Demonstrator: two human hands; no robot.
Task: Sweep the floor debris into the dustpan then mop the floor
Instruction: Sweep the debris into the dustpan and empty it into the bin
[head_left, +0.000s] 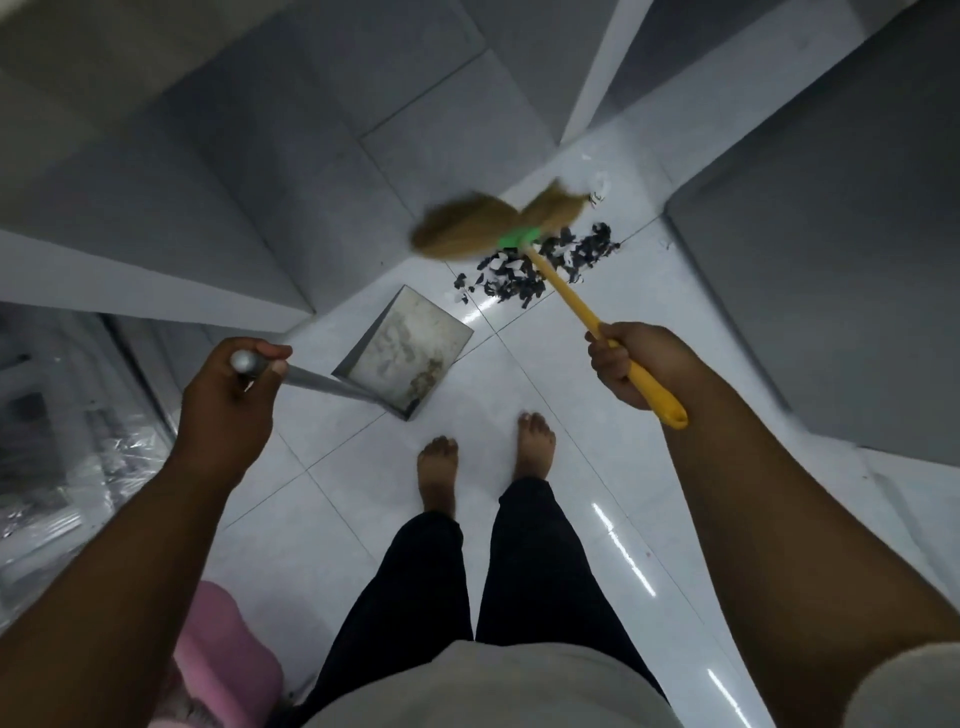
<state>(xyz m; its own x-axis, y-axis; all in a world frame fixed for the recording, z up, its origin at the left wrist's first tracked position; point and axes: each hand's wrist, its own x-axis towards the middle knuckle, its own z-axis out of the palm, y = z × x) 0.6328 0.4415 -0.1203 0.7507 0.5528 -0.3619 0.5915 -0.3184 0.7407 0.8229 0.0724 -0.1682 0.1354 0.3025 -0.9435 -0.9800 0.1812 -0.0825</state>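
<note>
Left hand (228, 400) held out, fingers curled round dustpan handle (311, 383) | right hand (621, 364) held out, fingers wrapped round broom handle (566, 291)

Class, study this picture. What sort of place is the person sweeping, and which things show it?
Probably an indoor room or narrow passage, perhaps in a home. The floor is glossy white tile reflecting overhead lights, plain grey panels stand close on both sides, and the person's feet are bare.

No readable text, labels or numbers anywhere, perhaps owing to blur.
</note>
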